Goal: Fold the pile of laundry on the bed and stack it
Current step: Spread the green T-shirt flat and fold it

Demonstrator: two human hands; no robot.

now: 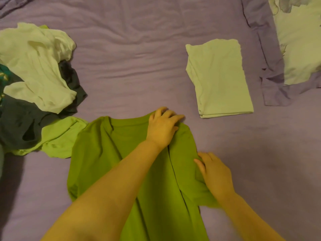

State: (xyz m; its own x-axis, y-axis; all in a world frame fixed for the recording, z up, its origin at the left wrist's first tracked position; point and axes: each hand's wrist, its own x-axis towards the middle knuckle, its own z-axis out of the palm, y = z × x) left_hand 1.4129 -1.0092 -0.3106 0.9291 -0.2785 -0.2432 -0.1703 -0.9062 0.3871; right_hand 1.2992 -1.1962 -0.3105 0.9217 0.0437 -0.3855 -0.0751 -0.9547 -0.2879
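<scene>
A green T-shirt (107, 153) lies flat on the purple bed sheet (130, 58) in front of me, its right side folded inward. My left hand (162, 127) presses flat on the shirt's right shoulder near the collar, fingers spread. My right hand (215, 174) grips the folded right sleeve edge lower down, fingers curled into the cloth. A folded pale white garment (220, 79) lies to the upper right. The unfolded pile (34, 75) sits at the left: white, dark grey and light green pieces.
A pillow in a purple case with a pale cloth (302, 46) on it lies at the far right. A teal garment (3, 73) peeks from the left edge. Bare sheet stretches across the middle and lower right.
</scene>
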